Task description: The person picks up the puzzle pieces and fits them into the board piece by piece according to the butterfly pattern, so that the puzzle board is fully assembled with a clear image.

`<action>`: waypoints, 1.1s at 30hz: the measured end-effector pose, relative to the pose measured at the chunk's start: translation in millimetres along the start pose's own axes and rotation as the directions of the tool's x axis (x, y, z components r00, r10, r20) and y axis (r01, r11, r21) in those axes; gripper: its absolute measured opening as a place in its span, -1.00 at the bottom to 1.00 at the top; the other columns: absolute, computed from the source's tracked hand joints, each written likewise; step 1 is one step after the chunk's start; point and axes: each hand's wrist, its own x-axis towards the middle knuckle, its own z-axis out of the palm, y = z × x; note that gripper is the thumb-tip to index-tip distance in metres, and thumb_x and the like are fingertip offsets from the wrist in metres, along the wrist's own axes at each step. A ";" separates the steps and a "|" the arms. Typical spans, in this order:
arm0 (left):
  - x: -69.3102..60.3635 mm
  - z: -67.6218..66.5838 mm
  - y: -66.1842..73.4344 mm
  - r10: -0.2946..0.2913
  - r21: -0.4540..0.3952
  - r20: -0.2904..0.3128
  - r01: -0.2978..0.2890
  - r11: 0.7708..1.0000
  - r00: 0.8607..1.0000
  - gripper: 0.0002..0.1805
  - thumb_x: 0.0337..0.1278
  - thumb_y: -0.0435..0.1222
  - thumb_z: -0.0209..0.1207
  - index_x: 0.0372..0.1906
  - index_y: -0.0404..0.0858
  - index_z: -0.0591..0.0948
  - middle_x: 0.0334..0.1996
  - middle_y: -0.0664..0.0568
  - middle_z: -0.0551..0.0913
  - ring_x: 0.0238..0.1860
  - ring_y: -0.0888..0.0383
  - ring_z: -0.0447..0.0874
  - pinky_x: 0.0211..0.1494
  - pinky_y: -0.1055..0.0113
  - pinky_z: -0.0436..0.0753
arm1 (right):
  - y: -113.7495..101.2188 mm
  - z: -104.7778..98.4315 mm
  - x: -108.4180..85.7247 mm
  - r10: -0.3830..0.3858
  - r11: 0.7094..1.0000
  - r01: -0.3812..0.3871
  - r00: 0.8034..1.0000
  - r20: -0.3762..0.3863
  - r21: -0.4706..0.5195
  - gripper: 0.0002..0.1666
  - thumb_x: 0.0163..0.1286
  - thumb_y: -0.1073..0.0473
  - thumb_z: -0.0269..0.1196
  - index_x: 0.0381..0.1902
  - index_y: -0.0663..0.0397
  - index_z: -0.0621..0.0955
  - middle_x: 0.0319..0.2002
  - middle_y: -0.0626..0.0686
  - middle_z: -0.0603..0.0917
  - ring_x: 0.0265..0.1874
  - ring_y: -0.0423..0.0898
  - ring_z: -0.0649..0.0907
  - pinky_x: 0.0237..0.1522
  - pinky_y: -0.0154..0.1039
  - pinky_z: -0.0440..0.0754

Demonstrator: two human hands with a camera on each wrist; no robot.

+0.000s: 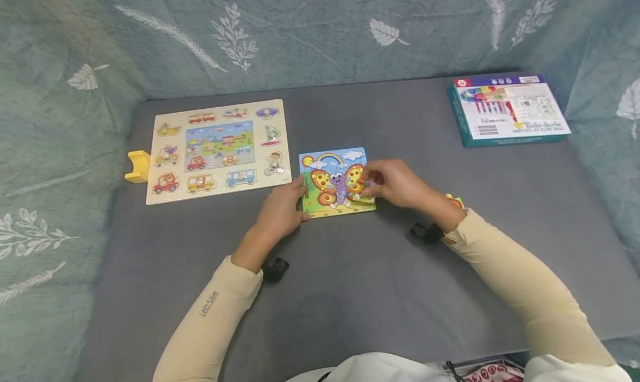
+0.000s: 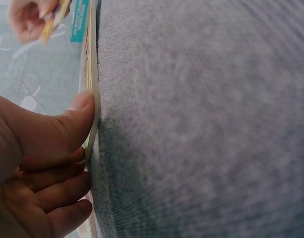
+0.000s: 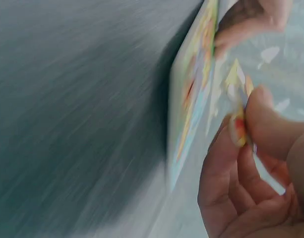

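A butterfly jigsaw puzzle board (image 1: pixel 327 196) lies flat in the middle of the table in the head view. My left hand (image 1: pixel 284 207) is at its left side; in the left wrist view the thumb (image 2: pixel 82 101) and the other fingertips touch the board's edge. Over the board's right side, my right hand (image 1: pixel 395 183) pinches a small colourful puzzle piece (image 3: pixel 238 129) between thumb and fingers. The piece is tilted and blurred in the right wrist view, and partly hidden by the fingers from above.
Left of the board lies a wooden vehicle peg puzzle (image 1: pixel 220 190), with a yellow stand-like block (image 1: pixel 137 167) beside it. A boxed colouring set (image 1: pixel 515 112) sits at the back right. Another colourful piece (image 1: pixel 455 200) is partly hidden behind the right wrist.
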 end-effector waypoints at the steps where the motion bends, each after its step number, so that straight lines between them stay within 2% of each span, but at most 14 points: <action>1: 0.2 0.6 0.3 0.004 0.000 -0.002 -0.004 1.000 1.000 -0.24 -0.06 -0.26 0.42 0.31 -0.36 0.42 0.46 -0.14 0.21 0.41 -0.18 0.24 0.38 -0.06 0.35 | -4.3 4.0 6.6 -0.007 1.000 0.006 1.000 0.029 0.022 -0.77 0.08 0.14 0.46 -0.37 0.07 0.63 -0.52 -0.02 0.61 -0.51 -0.16 0.52 -0.41 -0.27 0.45; 4: 0.3 2.8 1.7 0.004 -0.011 -0.008 -0.004 1.000 1.000 -0.24 -0.07 -0.27 0.42 0.31 -0.35 0.42 0.46 -0.12 0.21 0.41 -0.17 0.25 0.38 -0.06 0.36 | -12.6 15.6 23.3 -0.008 1.000 0.005 0.994 0.105 0.021 -0.83 0.11 0.09 0.44 -0.37 0.02 0.70 -0.52 -0.06 0.65 -0.52 -0.18 0.53 -0.41 -0.30 0.46; 7: -0.8 4.4 2.6 0.003 -0.026 -0.011 -0.004 1.000 1.000 -0.23 -0.07 -0.27 0.43 0.31 -0.35 0.42 0.46 -0.12 0.20 0.41 -0.17 0.25 0.38 -0.05 0.36 | -16.4 24.6 32.5 0.038 0.999 -0.034 0.989 0.143 -0.029 -0.82 0.13 0.05 0.44 -0.39 0.02 0.74 -0.54 -0.07 0.68 -0.54 -0.18 0.53 -0.44 -0.29 0.47; 13: -3.1 3.2 2.8 0.008 -0.035 -0.021 -0.009 0.999 1.000 -0.24 -0.08 -0.29 0.43 0.30 -0.36 0.42 0.45 -0.13 0.21 0.40 -0.17 0.26 0.37 -0.04 0.38 | -24.4 31.1 38.9 0.130 0.980 -0.110 0.985 0.117 -0.168 -0.57 0.02 -0.07 0.50 -0.28 0.08 0.67 -0.48 -0.01 0.66 -0.46 -0.11 0.58 -0.42 -0.21 0.51; 18: -2.5 -0.3 3.7 0.028 -0.020 -0.024 -0.029 0.999 0.999 -0.26 -0.08 -0.29 0.43 0.29 -0.38 0.44 0.45 -0.15 0.22 0.39 -0.18 0.28 0.37 -0.03 0.39 | -30.5 31.8 42.6 0.249 0.950 -0.216 0.959 0.131 -0.225 -0.39 0.01 -0.16 0.49 -0.09 0.02 0.55 -0.40 0.02 0.64 -0.45 -0.05 0.57 -0.46 -0.18 0.50; 22: -0.7 -0.5 3.4 0.025 -0.016 -0.021 -0.025 1.000 0.999 -0.25 -0.08 -0.29 0.43 0.28 -0.38 0.44 0.45 -0.15 0.21 0.39 -0.18 0.28 0.36 -0.04 0.39 | -32.6 31.3 45.0 0.311 0.922 -0.267 0.942 0.124 -0.281 -0.24 -0.04 -0.23 0.49 0.03 -0.02 0.48 -0.29 0.05 0.65 -0.42 0.01 0.59 -0.44 -0.11 0.53; 24: -0.2 0.0 3.0 0.022 -0.015 -0.019 -0.022 1.000 1.000 -0.25 -0.08 -0.28 0.43 0.28 -0.38 0.44 0.45 -0.15 0.21 0.39 -0.18 0.28 0.36 -0.04 0.39 | -31.9 32.0 44.6 0.317 0.919 -0.272 0.940 0.124 -0.286 -0.23 -0.04 -0.25 0.48 0.04 -0.02 0.47 -0.31 0.05 0.65 -0.44 0.01 0.59 -0.47 -0.12 0.52; 27: 0.6 0.5 2.2 0.023 -0.008 -0.021 -0.023 1.000 1.000 -0.25 -0.08 -0.27 0.43 0.28 -0.38 0.44 0.45 -0.15 0.21 0.39 -0.18 0.28 0.36 -0.04 0.39 | -28.9 33.4 41.6 0.291 0.931 -0.256 0.951 0.104 -0.260 -0.27 0.00 -0.24 0.46 0.00 -0.02 0.47 -0.42 0.02 0.61 -0.52 -0.03 0.54 -0.55 -0.19 0.44; 30: 0.8 0.5 1.2 0.016 -0.004 -0.019 -0.016 1.000 1.000 -0.24 -0.08 -0.27 0.43 0.29 -0.37 0.44 0.45 -0.14 0.22 0.39 -0.18 0.28 0.36 -0.04 0.39 | -23.8 31.3 33.6 0.232 0.956 -0.218 0.971 0.052 -0.197 -0.41 0.10 -0.19 0.41 -0.06 -0.01 0.50 -0.54 -0.02 0.57 -0.59 -0.09 0.51 -0.59 -0.24 0.38; 33: -0.1 -1.0 0.2 0.014 -0.004 -0.019 -0.014 1.000 1.000 -0.23 -0.09 -0.27 0.44 0.29 -0.38 0.43 0.45 -0.14 0.22 0.39 -0.19 0.28 0.37 -0.04 0.38 | -17.2 19.1 19.4 0.189 0.970 -0.190 0.982 -0.026 -0.150 -0.58 0.21 -0.11 0.34 -0.13 0.03 0.55 -0.59 -0.04 0.56 -0.63 -0.13 0.50 -0.58 -0.25 0.39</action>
